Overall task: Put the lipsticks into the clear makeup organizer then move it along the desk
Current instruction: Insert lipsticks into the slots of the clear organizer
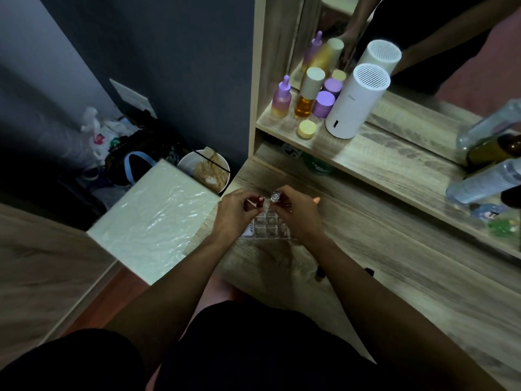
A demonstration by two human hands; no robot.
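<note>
A clear makeup organizer [269, 229] with a grid of small compartments sits on the wooden desk [394, 277], near its left edge. My left hand [235, 214] is closed around a dark red lipstick [257, 202], held just above the organizer's back left corner. My right hand [297, 211] grips a lipstick with a silver cap [275, 197], upright over the back row. Both hands cover part of the organizer. Two more dark tubes, one [320, 273] and another [370, 270], lie on the desk beside my right forearm.
A shelf with a mirror rises behind, holding purple and amber bottles [306, 98], a yellow jar [306, 129] and a white cylinder device [355, 101]. Plastic bottles [485, 179] lie at right. A cream cushioned stool [158, 218] and a bowl [204, 170] stand at left.
</note>
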